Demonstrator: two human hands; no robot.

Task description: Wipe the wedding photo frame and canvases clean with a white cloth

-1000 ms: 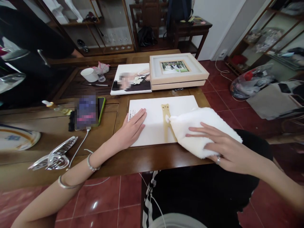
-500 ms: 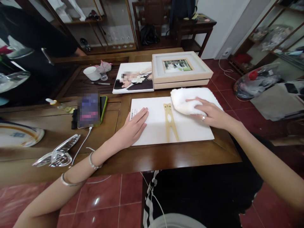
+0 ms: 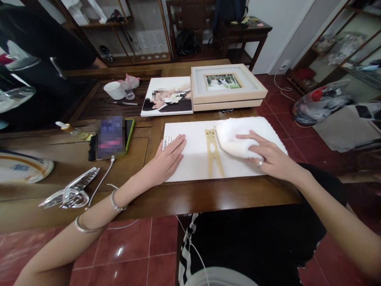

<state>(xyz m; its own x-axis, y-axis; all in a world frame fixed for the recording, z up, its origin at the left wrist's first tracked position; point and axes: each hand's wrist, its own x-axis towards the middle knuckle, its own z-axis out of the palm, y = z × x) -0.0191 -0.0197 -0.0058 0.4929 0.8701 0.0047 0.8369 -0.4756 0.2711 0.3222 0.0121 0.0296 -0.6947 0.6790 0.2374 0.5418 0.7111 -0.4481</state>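
A white rectangular board (image 3: 193,169) lies flat near the table's front edge, with a barcode label at its left side. A beige, A-shaped stand leg (image 3: 210,145) is attached to its middle. My left hand (image 3: 171,159) rests flat on the board's left end, fingers stretched out. On the right, my right hand (image 3: 264,153) grips a fluffy white cloth (image 3: 250,129), which lies over the board's right part and covers it. The fingers press into the cloth from the near side; the thumb is mostly hidden.
Behind the board are a photo panel (image 3: 171,105) and stacked cream picture frames (image 3: 198,93). To the left lie a phone (image 3: 129,131), a white cable (image 3: 102,182), a shiny metal object (image 3: 74,192), a dropper bottle (image 3: 77,132) and a white cup (image 3: 114,91). Another person's dark sleeve (image 3: 68,35) shows at far left.
My right hand has moved with the cloth toward me and slightly right across the board. My left hand has stayed in place.
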